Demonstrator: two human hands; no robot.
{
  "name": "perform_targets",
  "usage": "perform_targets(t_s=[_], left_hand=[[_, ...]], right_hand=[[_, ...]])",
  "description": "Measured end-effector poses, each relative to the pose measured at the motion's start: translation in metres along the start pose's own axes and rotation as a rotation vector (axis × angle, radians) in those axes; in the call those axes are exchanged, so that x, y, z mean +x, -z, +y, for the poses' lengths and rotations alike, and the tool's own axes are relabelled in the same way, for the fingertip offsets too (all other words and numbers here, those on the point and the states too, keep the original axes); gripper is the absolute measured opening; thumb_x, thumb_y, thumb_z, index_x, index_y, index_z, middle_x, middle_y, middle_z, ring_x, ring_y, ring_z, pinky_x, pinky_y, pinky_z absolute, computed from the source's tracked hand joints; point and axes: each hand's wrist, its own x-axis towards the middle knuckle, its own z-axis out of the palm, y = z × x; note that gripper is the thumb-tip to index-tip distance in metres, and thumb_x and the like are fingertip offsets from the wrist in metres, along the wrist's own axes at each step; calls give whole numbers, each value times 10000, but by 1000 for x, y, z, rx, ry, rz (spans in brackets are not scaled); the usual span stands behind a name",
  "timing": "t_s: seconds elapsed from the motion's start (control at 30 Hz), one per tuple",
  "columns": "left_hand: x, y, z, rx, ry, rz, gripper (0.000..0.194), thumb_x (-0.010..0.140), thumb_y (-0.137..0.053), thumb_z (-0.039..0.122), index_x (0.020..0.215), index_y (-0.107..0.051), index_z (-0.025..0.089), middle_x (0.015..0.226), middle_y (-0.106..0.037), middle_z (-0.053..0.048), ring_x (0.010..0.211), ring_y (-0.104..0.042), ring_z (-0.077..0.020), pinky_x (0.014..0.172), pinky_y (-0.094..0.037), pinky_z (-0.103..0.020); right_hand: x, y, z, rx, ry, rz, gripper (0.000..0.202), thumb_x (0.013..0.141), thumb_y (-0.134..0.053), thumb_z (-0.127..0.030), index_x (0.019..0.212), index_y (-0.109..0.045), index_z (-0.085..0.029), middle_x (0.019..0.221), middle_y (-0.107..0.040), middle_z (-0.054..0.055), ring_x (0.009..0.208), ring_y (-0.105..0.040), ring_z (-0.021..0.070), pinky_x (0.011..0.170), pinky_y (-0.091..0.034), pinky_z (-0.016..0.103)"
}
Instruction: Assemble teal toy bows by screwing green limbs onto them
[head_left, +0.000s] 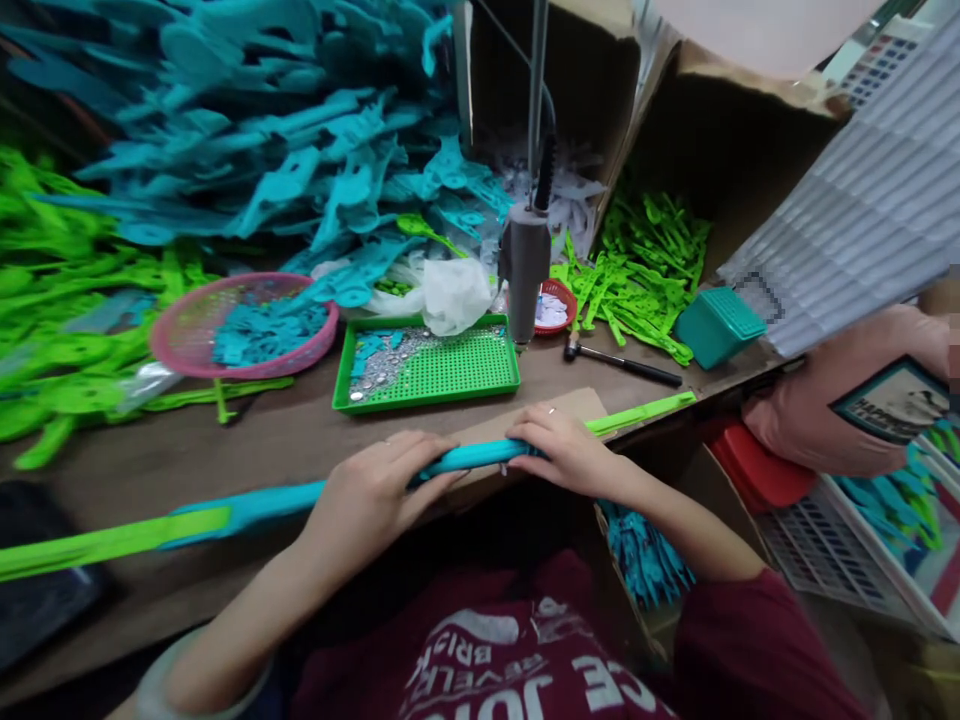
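Note:
A long, thin plastic piece, blue in the middle [480,456] with lime green ends, lies across the front of the bench in both hands. My left hand [382,480] is closed around its blue part, thumb below and fingers on top. My right hand [559,450] grips the blue part farther right, fingertips curled over it. A lime green end [645,410] runs out past the right hand; another green length [112,540] stretches off to the left. What exact kind of item this is, I cannot tell. Under the hands lies a piece of cardboard [577,406].
A green tray [465,375] of small metal parts sits beyond the hands, below a hanging electric screwdriver [525,270]. Left is a pink basket [176,350] of blue pieces; right, a hammer [630,365] and teal box [720,328]. Blue parts [300,150] pile up behind. A person [840,390] is at right.

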Motion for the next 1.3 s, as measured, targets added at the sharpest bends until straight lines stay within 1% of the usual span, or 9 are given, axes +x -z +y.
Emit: perform_targets(t_s=[0.1,0.23,0.33,0.43,0.6,0.73,0.9,1.07,1.3], left_hand=[[4,2,3,84,-32,25,287,1012,-468,404,1043,-667,199,955,-750,-75,836,-712,-243,727,-532,-350],[15,-4,24,276,-173,86,234,1006,-458,255,1062,-652,137,1004,-738,-122,861,-691,-279,814,-523,-423],[22,-10,38,267,-175,66,242,1007,-404,186,1015,-644,154,1025,-728,-111,824,-681,-250,740,-526,-386],[27,-10,38,167,-65,-45,262,1010,-374,221,999,-633,185,1021,-721,-95,825,-689,-244,659,-525,-359],[52,2,15,-92,109,-301,276,955,-461,372,1003,-682,215,951,-766,-63,777,-719,-234,646,-545,-327],[90,5,3,-255,106,-618,273,856,-510,308,934,-768,272,874,-793,4,733,-724,-195,637,-514,-268],[124,5,5,-216,79,-844,242,808,-552,291,812,-794,290,698,-754,14,608,-674,-169,584,-437,-248],[137,3,10,-154,129,-952,205,805,-574,267,766,-776,269,697,-747,18,631,-661,-159,600,-398,-246],[140,1,24,14,189,-952,179,824,-615,304,711,-732,231,634,-698,5,591,-604,-162,580,-327,-266]], right_hand=[[-1,-1,-1,-4,-15,28,233,992,-551,-340,1109,-613,-148,1030,-649,124,982,-579,236,826,-522,364],[1,-5,-2,-18,7,47,194,1003,-537,-326,1065,-611,-157,965,-648,99,932,-577,215,791,-501,327],[4,-6,-3,-9,9,54,168,998,-552,-312,1019,-602,-154,933,-655,82,909,-578,205,773,-490,308],[3,-3,-6,-121,-25,41,189,960,-618,-323,996,-606,-137,960,-666,102,926,-577,231,780,-481,331],[-4,3,-10,-330,-134,-62,269,899,-700,-381,992,-614,-143,936,-668,111,882,-575,265,724,-434,372],[-7,1,-12,-313,-110,-57,244,908,-695,-347,1018,-617,-143,948,-672,102,877,-574,253,738,-419,373],[-4,4,-12,-303,-110,-66,248,897,-709,-364,996,-627,-152,912,-671,85,866,-583,250,717,-411,368],[-1,7,-10,-283,-115,-82,240,898,-710,-361,987,-634,-151,908,-680,74,872,-592,241,701,-401,348],[-2,2,-10,-264,-105,-52,219,901,-708,-350,970,-646,-151,894,-684,74,868,-591,235,706,-407,340]])
